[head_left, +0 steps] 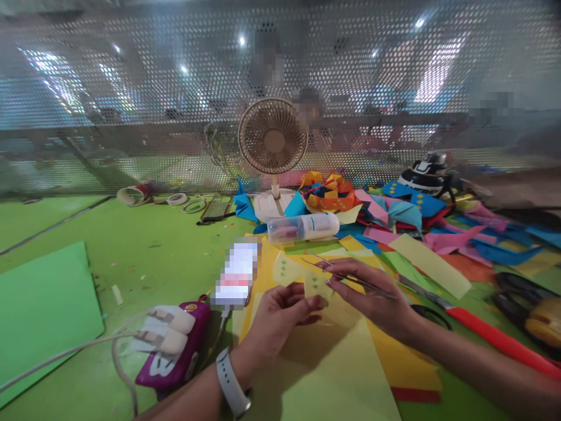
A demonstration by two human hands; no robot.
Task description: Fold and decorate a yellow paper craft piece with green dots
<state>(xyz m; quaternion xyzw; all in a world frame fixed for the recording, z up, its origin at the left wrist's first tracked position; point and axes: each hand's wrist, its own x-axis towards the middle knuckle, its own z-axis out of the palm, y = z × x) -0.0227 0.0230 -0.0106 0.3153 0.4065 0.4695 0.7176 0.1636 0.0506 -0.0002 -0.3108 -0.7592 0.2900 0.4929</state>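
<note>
My left hand (280, 316) pinches a small pale-yellow paper piece (316, 285) with tiny green marks, thumb and fingers closed on its lower edge. My right hand (372, 295) is closed round thin metal tweezers (337, 270), whose tips point left over the paper. Both hands hover above overlapping yellow and light-green paper sheets (333, 362) on the green table. A second small yellow paper piece (284, 270) lies just beyond my left hand. A grey watch band sits on my left wrist.
A small fan (272, 140) stands behind a lying clear tube (303, 227). Coloured paper scraps and folded pieces (421, 228) pile at right. Red-handled scissors (477, 327) lie near my right forearm. A purple power strip (175, 345) with white plugs sits left, beside a green sheet (39, 304). Perforated metal screen behind.
</note>
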